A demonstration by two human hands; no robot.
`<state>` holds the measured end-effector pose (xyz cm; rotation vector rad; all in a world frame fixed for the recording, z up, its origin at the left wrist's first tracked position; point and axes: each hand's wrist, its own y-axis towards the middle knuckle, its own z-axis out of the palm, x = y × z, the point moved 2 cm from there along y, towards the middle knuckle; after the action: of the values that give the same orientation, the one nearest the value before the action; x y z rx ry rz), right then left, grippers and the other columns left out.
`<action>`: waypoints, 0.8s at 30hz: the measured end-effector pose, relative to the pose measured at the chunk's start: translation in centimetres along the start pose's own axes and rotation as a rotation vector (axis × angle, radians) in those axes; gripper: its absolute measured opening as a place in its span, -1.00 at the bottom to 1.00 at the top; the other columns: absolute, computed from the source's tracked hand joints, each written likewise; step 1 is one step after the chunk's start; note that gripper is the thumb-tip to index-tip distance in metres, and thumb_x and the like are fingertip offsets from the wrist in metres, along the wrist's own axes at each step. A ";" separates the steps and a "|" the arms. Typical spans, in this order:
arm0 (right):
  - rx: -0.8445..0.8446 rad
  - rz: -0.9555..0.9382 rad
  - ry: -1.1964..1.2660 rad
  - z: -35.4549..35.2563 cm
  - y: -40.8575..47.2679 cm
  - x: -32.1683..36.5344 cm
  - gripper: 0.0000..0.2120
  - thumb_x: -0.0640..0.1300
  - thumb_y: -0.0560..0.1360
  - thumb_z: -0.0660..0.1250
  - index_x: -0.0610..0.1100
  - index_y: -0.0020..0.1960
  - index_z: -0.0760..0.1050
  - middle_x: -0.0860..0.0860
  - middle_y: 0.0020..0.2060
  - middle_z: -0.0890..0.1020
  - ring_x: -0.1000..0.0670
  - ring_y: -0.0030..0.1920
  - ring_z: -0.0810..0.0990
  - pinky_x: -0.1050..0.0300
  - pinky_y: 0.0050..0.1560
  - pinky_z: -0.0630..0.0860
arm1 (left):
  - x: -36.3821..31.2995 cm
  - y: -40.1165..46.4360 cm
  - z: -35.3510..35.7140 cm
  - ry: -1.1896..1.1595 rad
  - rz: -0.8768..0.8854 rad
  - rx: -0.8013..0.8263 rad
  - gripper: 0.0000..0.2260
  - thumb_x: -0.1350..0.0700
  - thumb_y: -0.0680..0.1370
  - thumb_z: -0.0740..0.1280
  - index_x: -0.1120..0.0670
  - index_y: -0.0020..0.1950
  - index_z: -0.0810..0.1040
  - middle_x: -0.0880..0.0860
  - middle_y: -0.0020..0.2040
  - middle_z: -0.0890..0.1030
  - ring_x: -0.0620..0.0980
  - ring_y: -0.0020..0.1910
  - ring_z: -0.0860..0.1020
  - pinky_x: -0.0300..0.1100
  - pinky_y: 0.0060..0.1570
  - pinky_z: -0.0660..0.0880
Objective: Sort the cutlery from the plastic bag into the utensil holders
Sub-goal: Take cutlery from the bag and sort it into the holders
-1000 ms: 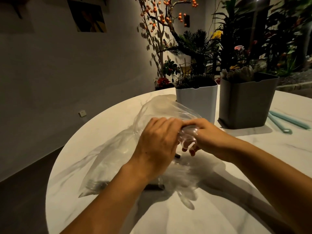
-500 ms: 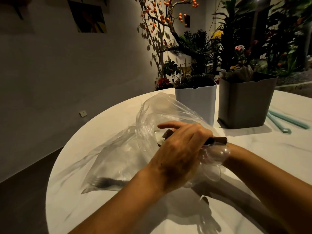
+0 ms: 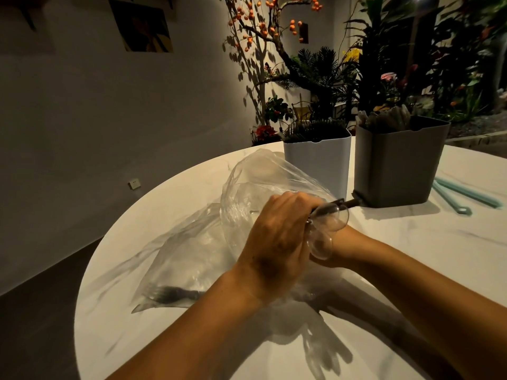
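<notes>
Left hand [image 3: 277, 242] grips a dark utensil handle [image 3: 347, 203] at the plastic bag [image 3: 247, 193] mouth; right hand [image 3: 333, 249] mostly hidden behind it, can't tell its grip. Fork [image 3: 172, 293] lies inside the bag on the worktop [image 3: 411, 256]. Pull-out step; next needs a lift clear, then over to the white holder [image 3: 318, 163] or grey holder [image 3: 397, 163].

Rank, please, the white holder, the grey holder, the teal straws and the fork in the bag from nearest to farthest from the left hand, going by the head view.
From the left hand:
1. Fork, in the bag's near-left corner, and white holder, straight behind: too close to call.
2. Grey holder, behind and right.
3. Teal straws, far right on the table.
</notes>
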<state>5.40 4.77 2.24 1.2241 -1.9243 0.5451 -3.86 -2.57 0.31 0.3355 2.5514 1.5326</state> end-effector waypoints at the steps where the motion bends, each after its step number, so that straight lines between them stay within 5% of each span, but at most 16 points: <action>1: -0.013 -0.003 0.002 0.3 -0.1 0.6 -0.71 -0.24 0.65 0.11 -0.24 0.34 0.37 -0.11 0.20 0.48 0.22 -0.01 0.49 0.52 -0.09 0.36 | 0.4 -0.2 0.0 0.057 -0.030 0.012 -0.69 -0.12 0.71 -0.02 0.04 0.19 0.37 0.14 -0.04 0.64 -0.06 -0.07 0.56 -0.20 0.02 0.57; 3: -0.055 -0.097 -0.014 0.7 0.3 1.2 -0.89 -0.21 0.61 0.23 -0.07 -0.06 0.49 0.09 -0.11 0.50 0.22 -0.22 0.46 0.55 -0.19 0.42 | 0.6 -0.5 -0.3 0.040 -0.126 0.017 -0.65 -0.17 0.71 -0.04 0.03 0.21 0.38 0.10 -0.01 0.63 -0.02 -0.07 0.59 -0.20 -0.02 0.59; 4: -0.070 -0.141 -0.009 0.8 0.8 0.9 -0.81 -0.22 0.58 0.31 0.03 -0.15 0.46 0.11 -0.18 0.52 0.16 -0.21 0.53 0.47 -0.17 0.50 | 0.5 -0.3 -0.5 -0.025 -0.213 0.031 -0.61 -0.21 0.69 -0.05 0.01 0.22 0.39 0.05 0.01 0.61 -0.07 -0.07 0.58 -0.27 -0.06 0.59; 8: -0.067 -0.162 0.071 0.6 1.6 0.4 -0.94 -0.15 0.44 0.49 -0.05 -0.11 0.63 0.00 -0.27 0.67 -0.02 -0.21 0.67 0.24 -0.19 0.63 | 0.3 0.2 -1.0 -0.416 -0.635 0.037 -0.65 -0.20 0.66 0.02 -0.13 0.32 0.43 -0.21 0.03 0.59 -0.18 0.01 0.61 -0.35 0.01 0.56; 11: -0.037 -0.131 0.078 0.4 1.7 0.1 -0.83 -0.05 0.39 0.52 -0.10 -0.06 0.68 -0.01 -0.27 0.71 -0.02 -0.22 0.69 0.15 -0.12 0.65 | 1.7 0.7 -1.5 -0.620 -0.896 -0.052 -0.70 -0.10 0.67 0.08 0.00 0.00 0.54 -0.15 -0.24 0.57 -0.18 -0.15 0.59 -0.32 -0.07 0.57; 14: -0.032 -0.107 0.052 0.3 1.8 0.2 -0.79 0.08 0.35 0.48 -0.03 -0.11 0.69 0.08 -0.31 0.70 0.05 -0.25 0.68 0.27 -0.23 0.59 | 3.2 0.3 -1.6 -0.788 -1.064 -0.066 -0.67 -0.04 0.69 0.11 0.04 -0.13 0.55 -0.04 -0.24 0.54 -0.12 -0.19 0.51 -0.27 -0.09 0.51; 19: 0.013 -0.120 0.103 0.5 1.9 0.1 -0.68 0.12 0.37 0.39 -0.08 -0.03 0.69 0.08 -0.31 0.70 0.11 -0.30 0.65 0.40 -0.34 0.46 | 3.8 -0.1 -2.2 -1.047 -1.187 -0.003 -0.67 -0.06 0.68 0.13 0.08 -0.08 0.58 0.01 -0.25 0.54 -0.13 -0.29 0.54 -0.28 -0.27 0.52; 24: 0.004 -0.107 0.201 0.3 2.1 0.1 -0.57 0.15 0.49 0.26 -0.20 0.00 0.66 0.04 -0.42 0.56 0.12 -0.46 0.48 0.37 -0.45 0.37 | 3.7 -0.1 -2.3 -1.001 -1.181 0.008 -0.69 -0.02 0.69 0.12 0.10 -0.08 0.53 0.00 -0.31 0.56 -0.12 -0.31 0.58 -0.23 -0.28 0.56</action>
<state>3.40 5.42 2.17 1.2184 -1.6809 0.5931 -8.02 -3.65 1.24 -0.3162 1.4116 0.6049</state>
